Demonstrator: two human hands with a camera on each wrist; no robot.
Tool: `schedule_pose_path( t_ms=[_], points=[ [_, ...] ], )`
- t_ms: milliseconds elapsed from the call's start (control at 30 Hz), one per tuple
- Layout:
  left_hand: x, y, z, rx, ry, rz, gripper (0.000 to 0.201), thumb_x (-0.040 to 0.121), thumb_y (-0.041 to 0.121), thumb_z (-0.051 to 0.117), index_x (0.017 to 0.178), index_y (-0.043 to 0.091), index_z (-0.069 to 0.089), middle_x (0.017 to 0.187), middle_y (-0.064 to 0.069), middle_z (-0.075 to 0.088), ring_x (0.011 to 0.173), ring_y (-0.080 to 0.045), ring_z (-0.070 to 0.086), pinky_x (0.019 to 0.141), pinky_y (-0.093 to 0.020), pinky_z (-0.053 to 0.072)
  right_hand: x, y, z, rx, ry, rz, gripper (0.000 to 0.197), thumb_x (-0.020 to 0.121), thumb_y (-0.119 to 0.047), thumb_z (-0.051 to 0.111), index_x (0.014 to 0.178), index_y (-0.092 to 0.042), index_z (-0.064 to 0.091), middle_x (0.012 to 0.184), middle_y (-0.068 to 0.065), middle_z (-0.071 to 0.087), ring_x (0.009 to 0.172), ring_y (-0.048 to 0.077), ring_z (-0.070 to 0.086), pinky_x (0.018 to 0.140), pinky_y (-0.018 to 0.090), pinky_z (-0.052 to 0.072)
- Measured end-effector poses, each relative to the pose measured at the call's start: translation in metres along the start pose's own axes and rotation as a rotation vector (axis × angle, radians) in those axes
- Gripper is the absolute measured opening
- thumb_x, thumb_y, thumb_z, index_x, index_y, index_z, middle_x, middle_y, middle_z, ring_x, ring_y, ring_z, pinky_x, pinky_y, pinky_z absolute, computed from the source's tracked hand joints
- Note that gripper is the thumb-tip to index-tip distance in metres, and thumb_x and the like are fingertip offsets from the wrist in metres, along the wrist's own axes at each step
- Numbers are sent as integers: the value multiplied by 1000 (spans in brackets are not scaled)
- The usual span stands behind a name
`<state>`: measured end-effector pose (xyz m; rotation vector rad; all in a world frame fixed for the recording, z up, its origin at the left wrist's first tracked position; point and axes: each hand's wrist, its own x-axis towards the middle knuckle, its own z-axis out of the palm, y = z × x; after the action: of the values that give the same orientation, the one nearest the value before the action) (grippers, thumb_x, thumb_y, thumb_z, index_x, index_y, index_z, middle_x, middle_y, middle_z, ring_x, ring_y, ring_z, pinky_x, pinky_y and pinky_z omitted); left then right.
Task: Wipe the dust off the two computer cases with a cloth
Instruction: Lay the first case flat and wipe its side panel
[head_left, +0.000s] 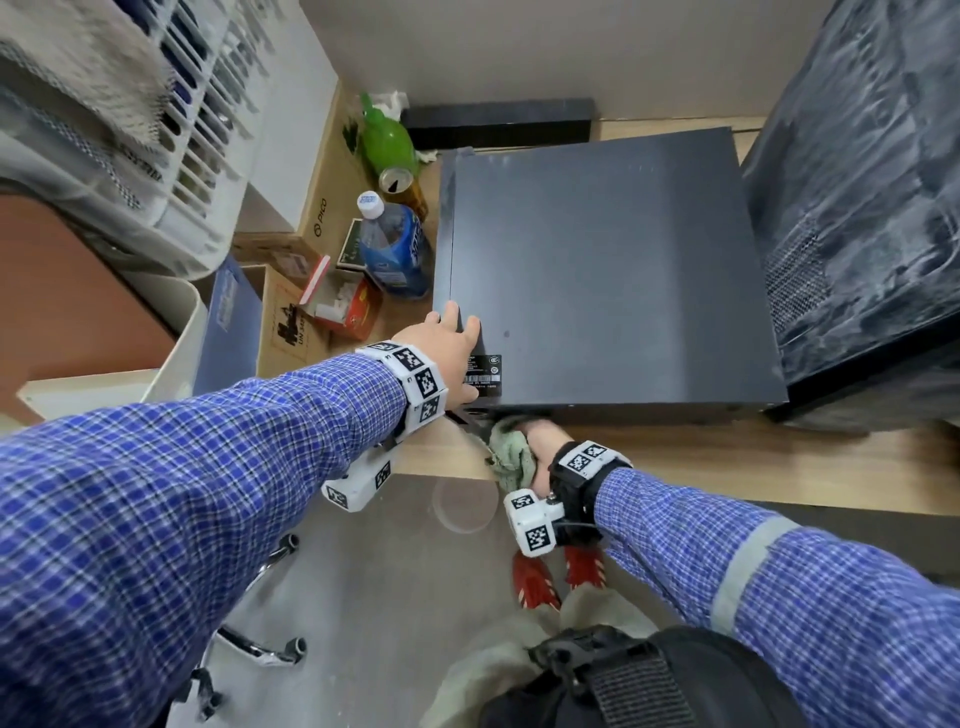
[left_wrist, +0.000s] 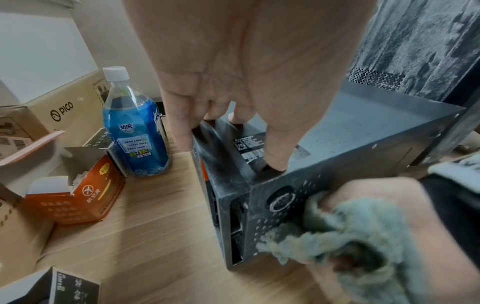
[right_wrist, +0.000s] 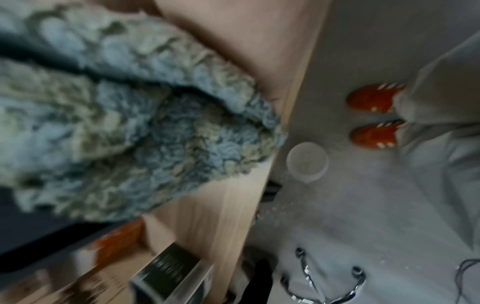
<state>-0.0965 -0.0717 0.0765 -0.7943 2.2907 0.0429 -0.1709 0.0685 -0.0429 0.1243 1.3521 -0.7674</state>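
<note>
The flat computer case (head_left: 608, 270) lies on the wooden table (head_left: 727, 462), its near face close to the table's front edge; a blue bottle (head_left: 395, 249) and boxes sit just beside its left side, and the dusty second case (head_left: 862, 208) stands at its right. The left hand (head_left: 447, 353) grips the flat case's near left corner, fingers curled over the top edge. The right hand (head_left: 540, 447) clutches the bunched green cloth (head_left: 511, 452) against the near face, in the narrow strip before the table's edge.
</note>
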Motion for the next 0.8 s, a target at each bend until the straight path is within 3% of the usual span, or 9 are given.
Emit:
schedule_pose_path(
  t_ms=[33, 67, 167, 267, 367, 433, 467, 600, 800],
  points=[
    [0, 0, 0, 2, -2, 1, 90, 93, 49, 59, 156, 11, 8, 159, -20, 13, 141, -33, 31, 105, -44, 45, 7, 3, 1, -9, -15, 8, 18, 97, -29, 43, 84, -25, 55, 87, -5, 61, 79, 13, 59, 85, 38, 55],
    [0, 0, 1, 1, -6, 3, 90, 93, 50, 59, 155, 11, 9, 159, -20, 12, 141, -33, 31, 105, -44, 45, 15, 6, 2, -32, -38, 2, 16, 96, -29, 44, 84, -26, 55, 91, -4, 59, 80, 14, 59, 84, 38, 54],
    [2, 0, 1, 10, -1, 4, 89, 92, 51, 59, 155, 10, 10, 157, -20, 14, 139, -33, 33, 102, -43, 46, -10, -4, 14, 4, -109, 40, 17, 92, -26, 48, 85, -17, 60, 85, 5, 61, 69, 18, 62, 60, 31, 57],
    [1, 0, 0, 16, -8, 1, 91, 93, 51, 58, 156, 11, 7, 159, -20, 12, 141, -33, 30, 103, -43, 44, -16, -7, 17, 198, -251, 181, 31, 91, -26, 49, 75, -3, 62, 66, 14, 55, 40, 23, 55, 35, 24, 46],
    [1, 0, -2, 16, -14, -2, 91, 93, 51, 58, 157, 12, 6, 160, -19, 10, 143, -33, 28, 104, -43, 43, -4, -4, 23, 245, -184, 140, 13, 84, -18, 52, 85, -8, 59, 68, 13, 55, 44, 23, 50, 42, 24, 42],
    [1, 0, -2, 11, -20, -2, 91, 93, 50, 58, 157, 13, 6, 160, -18, 10, 143, -32, 28, 104, -42, 43, 0, -1, 31, 291, -127, 122, 16, 83, -14, 50, 95, -8, 59, 74, 14, 57, 45, 24, 52, 44, 26, 44],
    [1, 1, -1, 13, -23, -1, 91, 93, 50, 59, 157, 13, 7, 160, -18, 11, 143, -32, 29, 104, -42, 43, -3, -3, 33, 316, -152, 133, 19, 83, -14, 49, 97, -6, 60, 77, 16, 57, 47, 25, 55, 46, 28, 46],
    [1, -3, -5, 31, -42, 8, 88, 94, 45, 57, 158, 14, 6, 161, -18, 11, 144, -32, 31, 107, -42, 44, -17, -6, 36, 387, -386, 171, 26, 89, -23, 46, 78, -6, 62, 69, 11, 54, 53, 22, 52, 50, 30, 51],
    [-4, -13, -15, 59, -132, 45, 92, 87, 14, 58, 159, 24, 1, 164, -13, 2, 143, -28, 33, 102, -42, 49, -26, -10, 55, 514, -508, 117, 20, 77, -14, 55, 81, -5, 72, 67, 6, 49, 59, 15, 40, 62, 23, 36]
  ],
)
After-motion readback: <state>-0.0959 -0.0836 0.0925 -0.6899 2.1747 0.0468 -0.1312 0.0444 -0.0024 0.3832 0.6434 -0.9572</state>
